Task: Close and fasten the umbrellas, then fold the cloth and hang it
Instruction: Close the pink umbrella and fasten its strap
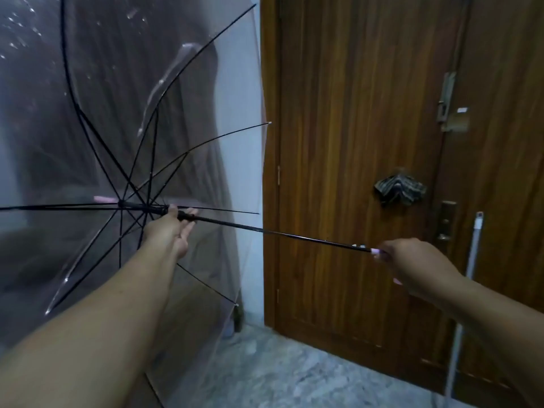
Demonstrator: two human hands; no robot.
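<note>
Two hands hold the clear umbrella [123, 142] out sideways beside the door [353, 172]: my right hand [412, 266] fingers clenched round its handle, my left hand [173, 228] fingers gripping the runner on the light, stiff shaft, its film likely wet and slippery.

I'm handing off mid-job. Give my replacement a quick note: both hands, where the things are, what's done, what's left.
Left hand: at the black runner of the clear plastic umbrella, fingers loosely around the black shaft.
Right hand: gripping the pink handle.
Canopy fully open, nothing fastened yet.
Striped cloth hangs bunched on the brown wooden door.
Left: close and fasten this umbrella, fold the cloth, hang it.
</note>
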